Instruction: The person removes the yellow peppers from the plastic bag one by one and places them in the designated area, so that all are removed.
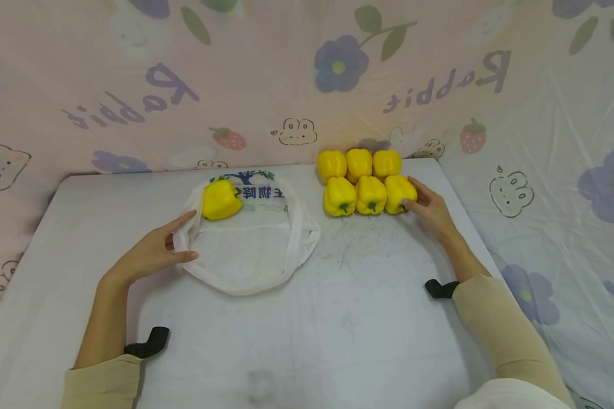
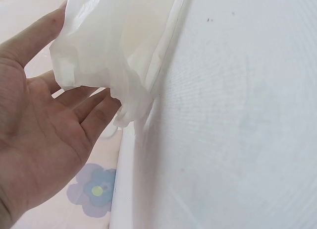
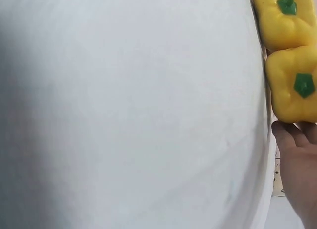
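Note:
A white plastic bag (image 1: 240, 255) lies with its mouth spread, printed with a tree and blue characters. One yellow bell pepper (image 1: 221, 200) rests in it at the upper left. My left hand (image 1: 150, 253) holds the bag's left rim, with the thumb and index finger reaching over the edge; the left wrist view shows the thin film (image 2: 99, 50) draped over the fingers. At the right, my right hand (image 1: 432, 210) grips the front-row end bell pepper (image 1: 400, 194), thumb in front. That pepper (image 3: 294, 85) shows its green stem in the right wrist view.
Several more yellow bell peppers (image 1: 359, 165) stand packed in two rows beside the held one, near the back edge of the white table (image 1: 297, 352). A printed rabbit-and-flower cloth (image 1: 266, 74) hangs close behind and along the right side.

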Motion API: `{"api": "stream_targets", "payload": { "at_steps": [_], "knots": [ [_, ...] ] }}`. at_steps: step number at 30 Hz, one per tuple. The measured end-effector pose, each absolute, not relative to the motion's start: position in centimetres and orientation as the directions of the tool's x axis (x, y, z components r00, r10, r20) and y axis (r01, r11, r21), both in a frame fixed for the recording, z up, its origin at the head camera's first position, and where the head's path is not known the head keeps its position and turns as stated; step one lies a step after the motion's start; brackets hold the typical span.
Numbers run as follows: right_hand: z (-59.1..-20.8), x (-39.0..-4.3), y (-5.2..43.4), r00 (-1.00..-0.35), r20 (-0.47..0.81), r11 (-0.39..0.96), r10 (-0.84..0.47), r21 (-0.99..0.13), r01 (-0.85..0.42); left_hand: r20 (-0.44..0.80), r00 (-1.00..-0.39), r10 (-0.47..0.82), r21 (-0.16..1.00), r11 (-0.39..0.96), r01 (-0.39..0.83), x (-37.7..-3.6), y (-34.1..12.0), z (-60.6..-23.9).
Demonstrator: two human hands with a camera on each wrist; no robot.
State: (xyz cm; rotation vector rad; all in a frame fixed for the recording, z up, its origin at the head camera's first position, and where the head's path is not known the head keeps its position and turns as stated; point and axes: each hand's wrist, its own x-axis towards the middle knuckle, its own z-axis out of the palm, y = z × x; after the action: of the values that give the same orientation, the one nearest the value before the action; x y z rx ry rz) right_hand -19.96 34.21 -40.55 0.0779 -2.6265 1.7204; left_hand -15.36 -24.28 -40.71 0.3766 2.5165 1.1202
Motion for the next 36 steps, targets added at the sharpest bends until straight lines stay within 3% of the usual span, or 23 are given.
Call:
{"api": "stream_targets", "payload": {
  "at_steps": [10, 20, 27, 36],
  "knots": [
    [-39.9, -20.3, 33.6, -0.997, 0.059, 0.378, -0.038, -0.923, -0.07, -0.231, -0.899, 0.373, 0.751, 0.656, 0.079, -15.4, -24.3, -40.4],
    [-38.9, -20.8, 32.9, -0.975, 0.219, 0.373, -0.036, -0.902, -0.217, -0.228, -0.897, 0.38, 0.751, 0.655, 0.086, -15.5, -24.4, -40.4],
    [-37.1, -20.9, 31.5, -0.948, 0.307, 0.381, -0.082, -0.869, -0.315, -0.229, -0.9, 0.37, 0.732, 0.675, 0.092, -15.7, -24.3, -39.8],
    [-35.5, -20.8, 28.8, -0.935, 0.309, 0.376, -0.174, -0.856, -0.353, -0.236, -0.9, 0.366, 0.738, 0.67, 0.079, -15.9, -24.2, -39.3]
  ]
}}
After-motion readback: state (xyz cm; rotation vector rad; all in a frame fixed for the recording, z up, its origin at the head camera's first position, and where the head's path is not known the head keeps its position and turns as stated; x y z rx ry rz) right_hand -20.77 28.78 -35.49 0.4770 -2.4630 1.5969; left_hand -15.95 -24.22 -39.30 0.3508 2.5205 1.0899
